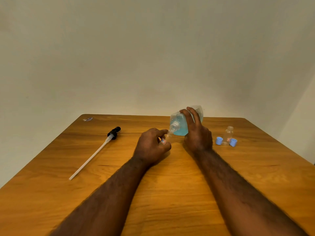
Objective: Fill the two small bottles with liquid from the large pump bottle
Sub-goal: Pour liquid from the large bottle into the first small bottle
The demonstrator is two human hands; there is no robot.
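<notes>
- Two bare forearms enter from the bottom edge and converge toward the centre of the wooden table (170, 184).
- The left hand (151, 147), just left of frame centre, has fingers and thumb curled round a small bottle (166, 139). The bottle is clear, carries a red-edged label, and is tilted with its open neck pointing up and right.
- The right hand (196, 132), just right of centre, clasps the large bottle (179, 121) from above, with its fingers spread over the body. The two hands are near each other but do not touch.
- The large bottle is tipped on its side, base toward the wall. Its open threaded mouth points down and left and meets the neck of the small bottle.
- Blue liquid (180, 130) is pooled along the lower side, near the mouth. Whether any is flowing cannot be determined.
- At right of the frame, a second small bottle (229, 134) stands upright and uncapped. One blue cap (219, 140) lies just to its left, and another blue cap (233, 142) sits against its right base.
- At left, well apart from the hands, the black pump head (113, 133) lies on the table. Its white dip tube (88, 160) runs toward the lower left.
- Near the far left corner of the table lies a small scrap (88, 119), too small to identify.
- A plain wall (153, 57) fills the upper frame.
</notes>
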